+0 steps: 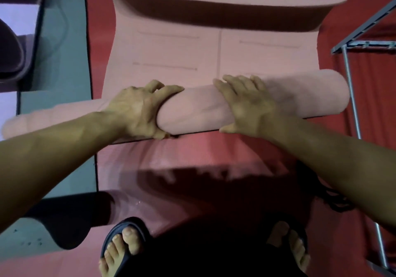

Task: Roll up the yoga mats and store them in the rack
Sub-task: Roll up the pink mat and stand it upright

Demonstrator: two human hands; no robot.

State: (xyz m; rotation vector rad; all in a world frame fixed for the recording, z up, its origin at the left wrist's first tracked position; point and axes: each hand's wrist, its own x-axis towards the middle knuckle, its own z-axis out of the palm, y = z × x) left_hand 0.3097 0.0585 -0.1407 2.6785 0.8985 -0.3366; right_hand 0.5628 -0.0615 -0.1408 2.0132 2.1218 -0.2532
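Left of the left grip, the roll of the pink yoga mat (192,109) is seen to run on past the wrist in a blurred, slightly thinner tail, so that end is judged to be telescoping outward and is best nudged back in line before more is wound on. The left hand (137,111) is wrapped around the roll, fingers curled over its far side and thumb hooked under the near edge, closed on the mat. Between the two grips the roll is exposed and looks firm and even. The right hand (248,105) is laid flatter, palm pressed on top and fingers spread over the far side, pressing the mat without fully closing round it. Beyond both grips, the unrolled stretch is spread flat on the red floor mat (214,154), and its far end is curled up in a raised lip. For a tight roll, equal downward pressure should be kept under both palms, and the roll pushed straight away from the body so the edges stay flush. Right of the right grip, the roll's end is seen close beside the grey metal rack (351,96), into which it is to be lifted once wound; contact with the upright should be avoided while rolling.
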